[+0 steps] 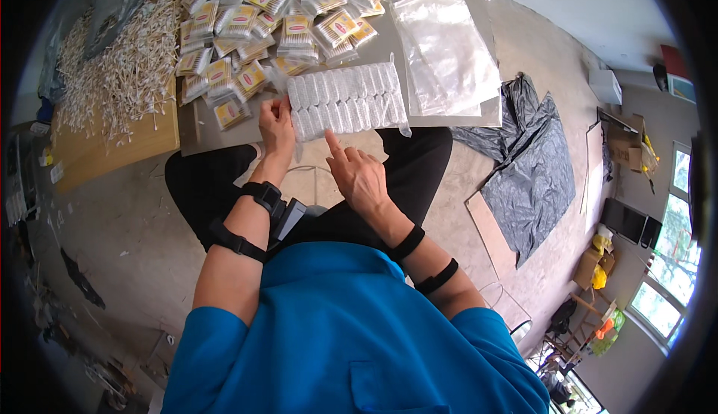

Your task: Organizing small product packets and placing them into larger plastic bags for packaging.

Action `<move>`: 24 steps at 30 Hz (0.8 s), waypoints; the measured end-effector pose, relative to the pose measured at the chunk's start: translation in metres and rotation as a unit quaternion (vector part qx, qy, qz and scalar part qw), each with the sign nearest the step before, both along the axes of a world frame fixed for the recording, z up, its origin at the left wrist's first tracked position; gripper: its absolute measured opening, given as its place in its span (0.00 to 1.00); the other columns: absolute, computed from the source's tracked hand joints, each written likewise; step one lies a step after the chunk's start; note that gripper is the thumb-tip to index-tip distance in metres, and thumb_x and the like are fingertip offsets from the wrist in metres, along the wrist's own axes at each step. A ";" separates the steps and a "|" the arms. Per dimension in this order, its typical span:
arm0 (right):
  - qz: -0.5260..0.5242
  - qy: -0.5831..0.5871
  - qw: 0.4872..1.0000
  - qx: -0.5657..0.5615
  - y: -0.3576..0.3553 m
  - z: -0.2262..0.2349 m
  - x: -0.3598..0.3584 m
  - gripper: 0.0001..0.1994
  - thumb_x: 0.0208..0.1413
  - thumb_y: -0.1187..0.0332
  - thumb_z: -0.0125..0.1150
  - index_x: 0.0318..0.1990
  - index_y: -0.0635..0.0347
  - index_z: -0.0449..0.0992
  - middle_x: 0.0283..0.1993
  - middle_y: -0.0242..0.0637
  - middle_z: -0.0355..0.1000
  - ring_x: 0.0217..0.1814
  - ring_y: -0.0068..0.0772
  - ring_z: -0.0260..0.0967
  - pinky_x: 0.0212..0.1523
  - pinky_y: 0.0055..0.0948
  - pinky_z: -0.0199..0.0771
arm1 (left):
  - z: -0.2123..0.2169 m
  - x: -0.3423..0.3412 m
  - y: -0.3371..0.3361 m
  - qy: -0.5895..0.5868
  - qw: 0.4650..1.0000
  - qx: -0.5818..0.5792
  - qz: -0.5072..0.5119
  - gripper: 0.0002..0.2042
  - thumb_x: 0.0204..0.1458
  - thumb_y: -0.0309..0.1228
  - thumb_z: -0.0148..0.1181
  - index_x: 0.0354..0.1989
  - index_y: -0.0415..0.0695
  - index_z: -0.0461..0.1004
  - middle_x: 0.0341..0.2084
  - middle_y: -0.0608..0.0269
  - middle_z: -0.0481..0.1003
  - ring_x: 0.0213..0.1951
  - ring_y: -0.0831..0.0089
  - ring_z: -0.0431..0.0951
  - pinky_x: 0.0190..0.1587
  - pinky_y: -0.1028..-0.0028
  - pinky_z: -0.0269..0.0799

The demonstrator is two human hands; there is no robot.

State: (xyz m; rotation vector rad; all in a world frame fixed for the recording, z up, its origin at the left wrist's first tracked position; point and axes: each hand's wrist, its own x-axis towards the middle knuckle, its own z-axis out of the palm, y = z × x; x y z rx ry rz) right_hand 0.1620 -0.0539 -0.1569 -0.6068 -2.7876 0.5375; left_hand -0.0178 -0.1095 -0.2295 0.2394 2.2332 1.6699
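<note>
A clear plastic bag filled with rows of small packs (345,101) lies at the near edge of a grey board (449,118) over my lap. My left hand (276,124) pinches the bag's left end. My right hand (357,172) is just below the bag, index finger stretched out and touching its lower edge, holding nothing. Behind the bag lies a heap of small yellow-labelled cotton swab packs (277,17).
A stack of empty clear bags (446,51) lies on the board to the right. Loose cotton swabs (120,70) cover a wooden board (97,152) at the left. Dark plastic sheeting (532,167) lies on the concrete floor at the right.
</note>
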 end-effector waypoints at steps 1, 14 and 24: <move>-0.001 -0.002 1.000 0.001 0.000 0.000 0.000 0.30 0.55 0.65 0.62 0.65 0.59 0.63 0.25 0.35 0.67 0.27 0.35 0.71 0.28 0.34 0.72 | 0.001 0.000 -0.001 -0.007 1.000 0.000 -0.002 0.13 0.60 0.36 0.59 0.34 0.37 0.70 0.23 0.66 0.71 0.26 0.78 0.67 0.30 0.76 0.65; -0.056 0.006 0.998 -0.002 0.005 -0.003 0.009 0.30 0.54 0.68 0.62 0.64 0.63 0.61 0.26 0.37 0.70 0.28 0.38 0.72 0.30 0.36 0.73 | 0.003 -0.002 0.000 -0.002 1.000 -0.015 -0.007 0.13 0.60 0.36 0.58 0.35 0.36 0.70 0.24 0.65 0.71 0.26 0.79 0.67 0.31 0.77 0.66; -0.062 0.034 0.997 -0.027 0.008 -0.004 0.013 0.29 0.55 0.69 0.58 0.64 0.69 0.60 0.27 0.39 0.69 0.28 0.38 0.72 0.30 0.36 0.73 | -0.003 -0.004 -0.003 0.004 1.000 -0.018 -0.009 0.13 0.60 0.36 0.58 0.34 0.36 0.70 0.24 0.66 0.72 0.26 0.79 0.68 0.31 0.77 0.66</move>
